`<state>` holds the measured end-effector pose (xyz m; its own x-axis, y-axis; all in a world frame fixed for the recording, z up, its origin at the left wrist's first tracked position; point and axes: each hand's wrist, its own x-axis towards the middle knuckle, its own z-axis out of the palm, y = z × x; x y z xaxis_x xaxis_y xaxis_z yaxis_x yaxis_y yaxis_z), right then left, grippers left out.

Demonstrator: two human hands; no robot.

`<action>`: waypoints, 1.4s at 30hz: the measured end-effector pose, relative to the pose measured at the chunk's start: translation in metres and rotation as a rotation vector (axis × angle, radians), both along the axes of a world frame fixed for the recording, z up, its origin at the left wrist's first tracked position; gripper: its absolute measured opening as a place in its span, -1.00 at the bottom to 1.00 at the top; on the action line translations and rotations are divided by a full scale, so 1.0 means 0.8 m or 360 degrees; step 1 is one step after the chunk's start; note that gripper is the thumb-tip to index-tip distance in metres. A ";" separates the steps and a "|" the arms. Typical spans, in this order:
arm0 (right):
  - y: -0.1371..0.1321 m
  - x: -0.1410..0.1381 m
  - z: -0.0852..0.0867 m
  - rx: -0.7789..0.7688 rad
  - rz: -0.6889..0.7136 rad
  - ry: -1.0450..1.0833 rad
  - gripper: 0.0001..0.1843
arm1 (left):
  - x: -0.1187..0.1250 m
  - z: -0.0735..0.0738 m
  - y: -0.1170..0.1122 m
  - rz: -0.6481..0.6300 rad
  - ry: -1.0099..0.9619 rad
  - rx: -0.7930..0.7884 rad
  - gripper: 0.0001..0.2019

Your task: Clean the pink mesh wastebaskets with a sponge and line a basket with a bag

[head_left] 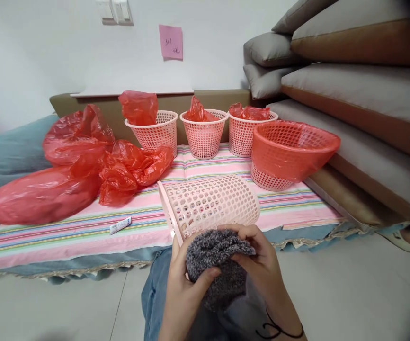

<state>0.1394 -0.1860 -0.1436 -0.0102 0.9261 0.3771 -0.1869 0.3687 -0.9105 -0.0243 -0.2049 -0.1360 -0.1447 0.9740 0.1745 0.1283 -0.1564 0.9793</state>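
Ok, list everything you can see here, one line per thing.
grey fuzzy cloth: one, grey, bottom centre, held in both hands
tipped basket: one, pale pink, on its side at the sheet's near edge
upright baskets: three, pink, in a row at the back, a red bag in each
lined basket: one, wrapped in a red bag, tilted on another pink basket, right
loose bags: a heap, red, left on the sheet
tube: one, white, on the sheet
striped sheet: one, mostly pink
note: one, pink, on the wall
cushions: several, grey and brown, stacked right
left hand: grips the cloth
right hand: grips the cloth
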 end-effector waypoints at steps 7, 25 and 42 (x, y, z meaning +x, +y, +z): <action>-0.009 0.003 0.001 0.0048 -0.0026 -0.0083 -0.83 | 0.003 -0.001 0.001 0.0055 0.0090 0.0005 -0.73; -0.010 0.000 0.004 -0.0026 -0.0295 -0.0027 -0.65 | 0.003 -0.008 0.002 0.0050 0.0107 0.0023 -0.81; -0.009 0.040 0.014 -0.0240 0.0150 -0.0635 -0.62 | -0.009 -0.012 -0.002 -0.0089 0.0000 0.0060 -0.59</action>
